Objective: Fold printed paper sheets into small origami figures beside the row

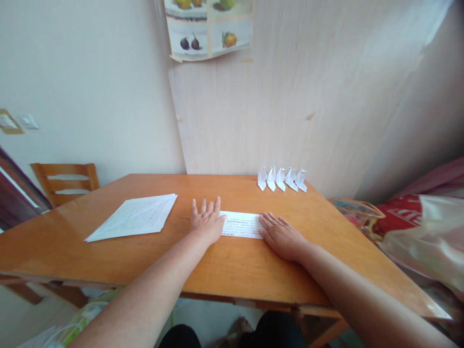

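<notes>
A narrow strip of printed paper [242,225] lies flat on the wooden table in front of me, its lines of text facing up. At its left end rests my left hand [207,223], fingers spread and pointing away, the thumb touching the paper's edge. My right hand [281,235] lies flat over the right end, fingertips on the paper and pointing left. Both hands are open and grip nothing. Parts of the two short ends are hidden beneath the hands.
Left on the table [217,270] is a stack of printed sheets [136,217]. Several folded paper figures [281,179] stand in a row at the back right. A wooden chair [67,178] is beyond the left end; bags [402,217] crowd the right side.
</notes>
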`<state>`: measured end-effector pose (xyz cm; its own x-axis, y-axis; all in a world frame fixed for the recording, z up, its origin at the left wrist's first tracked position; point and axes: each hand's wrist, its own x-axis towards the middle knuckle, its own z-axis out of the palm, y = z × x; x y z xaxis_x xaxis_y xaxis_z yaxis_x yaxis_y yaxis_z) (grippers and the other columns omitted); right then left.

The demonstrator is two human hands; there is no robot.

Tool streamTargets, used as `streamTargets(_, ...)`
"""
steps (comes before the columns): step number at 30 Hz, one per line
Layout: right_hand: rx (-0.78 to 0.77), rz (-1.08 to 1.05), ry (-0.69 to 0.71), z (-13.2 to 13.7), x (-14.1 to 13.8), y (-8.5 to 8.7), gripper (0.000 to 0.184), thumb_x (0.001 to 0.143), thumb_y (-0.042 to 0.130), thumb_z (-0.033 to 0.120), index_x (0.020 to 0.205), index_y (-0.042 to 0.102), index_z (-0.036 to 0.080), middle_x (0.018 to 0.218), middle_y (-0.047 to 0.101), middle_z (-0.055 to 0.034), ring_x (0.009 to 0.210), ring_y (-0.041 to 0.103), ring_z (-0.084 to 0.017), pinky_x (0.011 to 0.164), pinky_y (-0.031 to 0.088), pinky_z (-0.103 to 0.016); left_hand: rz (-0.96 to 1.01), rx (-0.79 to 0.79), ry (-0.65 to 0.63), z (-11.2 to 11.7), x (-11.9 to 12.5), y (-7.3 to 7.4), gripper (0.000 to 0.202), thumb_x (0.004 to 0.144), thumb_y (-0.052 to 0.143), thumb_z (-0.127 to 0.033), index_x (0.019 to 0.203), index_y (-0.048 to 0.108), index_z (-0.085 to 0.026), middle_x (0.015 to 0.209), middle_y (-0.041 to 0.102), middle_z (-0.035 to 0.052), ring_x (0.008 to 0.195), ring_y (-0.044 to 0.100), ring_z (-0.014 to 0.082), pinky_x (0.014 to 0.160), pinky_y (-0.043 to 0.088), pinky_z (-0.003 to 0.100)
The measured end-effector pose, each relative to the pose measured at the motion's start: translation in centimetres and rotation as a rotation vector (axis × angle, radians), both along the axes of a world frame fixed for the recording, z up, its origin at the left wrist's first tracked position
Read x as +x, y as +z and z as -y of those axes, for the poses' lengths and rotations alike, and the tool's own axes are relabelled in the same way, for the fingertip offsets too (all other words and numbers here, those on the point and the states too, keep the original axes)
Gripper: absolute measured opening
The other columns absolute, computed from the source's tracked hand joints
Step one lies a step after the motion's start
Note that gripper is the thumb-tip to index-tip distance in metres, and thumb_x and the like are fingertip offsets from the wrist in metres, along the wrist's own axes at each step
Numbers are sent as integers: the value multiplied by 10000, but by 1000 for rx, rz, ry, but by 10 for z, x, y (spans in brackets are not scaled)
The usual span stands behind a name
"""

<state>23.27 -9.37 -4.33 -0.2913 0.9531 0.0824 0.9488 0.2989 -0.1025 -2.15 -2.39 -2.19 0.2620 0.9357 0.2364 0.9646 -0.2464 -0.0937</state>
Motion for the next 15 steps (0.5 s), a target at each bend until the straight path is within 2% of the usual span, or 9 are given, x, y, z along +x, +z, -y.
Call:
streamTargets(4,3,-1,2,0,0,-1,668,1031,208,454,1540,345,44,1596,313,-173,1493,257,-299,1210,231,-489,-18,45,-7,-3,-11,-2,703,980,286,-492,1586,228,-142,1451,519,174,1465,264,381,1169,-93,634)
streamTargets(10,5,5,-9,-1,0,-2,659,1028,212,449,1540,353,58,1596,313,-167,1493,259,-291,1210,233,-477,-31,69,37,-8,-17,-6,705,972,371,-481,1588,234,-166,1463,521,155,1477,247,375,1181,-58,629)
streamTargets(15,-5,-8,-18,0,-2,0,660,1026,217,452,1544,346,64,1599,306,-160,1496,251,-283,1216,218,-479,67,120,31,-7,-25,2,614,961,457,-340,1524,372,-110,1388,568,198,1428,317,408,1180,0,635)
